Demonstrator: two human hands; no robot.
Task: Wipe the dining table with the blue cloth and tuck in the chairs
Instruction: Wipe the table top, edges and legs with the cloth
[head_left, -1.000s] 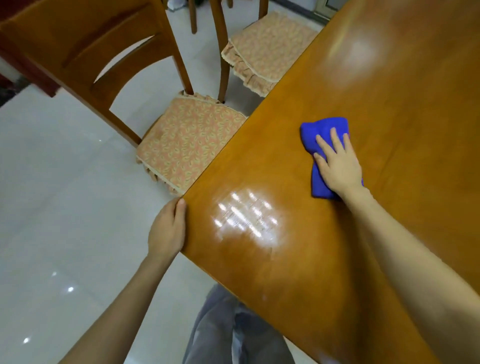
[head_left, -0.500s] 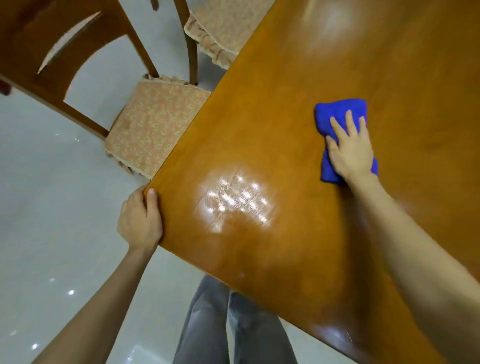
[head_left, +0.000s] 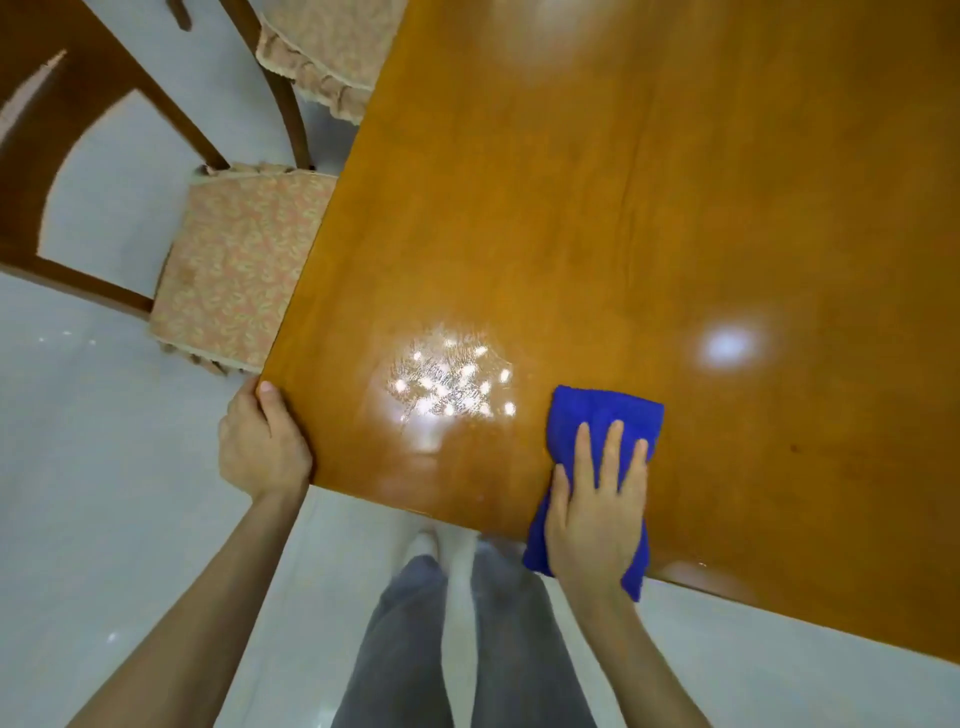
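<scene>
Your left hand (head_left: 262, 447), left of centre in the frame, curls around an edge with the thumb on top. Your right hand (head_left: 597, 512), lower right of centre, presses flat, fingers spread and pointing up-frame.

The right hand (head_left: 597, 514) is lying flat, fingers spread, on the blue cloth (head_left: 602, 421) at the near edge of the dining table (head_left: 623, 208) — the cloth's lower end is hanging over that edge. The left hand (head_left: 260, 447) is gripping the table's corner, just beside a cushioned chair (head_left: 228, 270)
</scene>
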